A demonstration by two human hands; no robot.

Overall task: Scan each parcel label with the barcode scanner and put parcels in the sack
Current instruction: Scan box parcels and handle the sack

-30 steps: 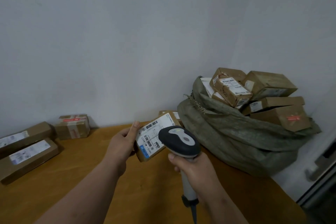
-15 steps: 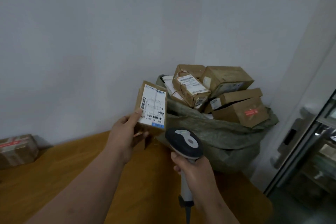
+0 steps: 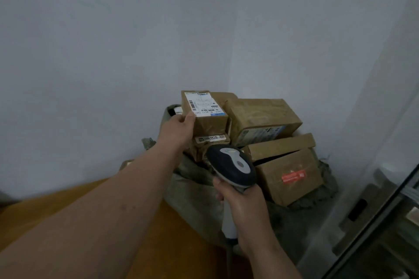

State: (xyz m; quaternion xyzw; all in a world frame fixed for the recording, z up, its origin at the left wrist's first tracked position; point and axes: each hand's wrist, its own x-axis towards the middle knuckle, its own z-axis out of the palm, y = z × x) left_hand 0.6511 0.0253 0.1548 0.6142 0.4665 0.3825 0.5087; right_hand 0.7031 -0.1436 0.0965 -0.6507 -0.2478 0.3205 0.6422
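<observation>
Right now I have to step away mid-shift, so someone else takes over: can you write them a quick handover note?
Left hand grips a labelled parcel at the top of the heap in the sack; not let go yet.
Right hand holds the barcode scanner upright, near the sack.
Several parcels already fill the sack, among them a box with a red sticker.
Left: release this parcel. Whether more wait on the wooden table is out of view.
</observation>
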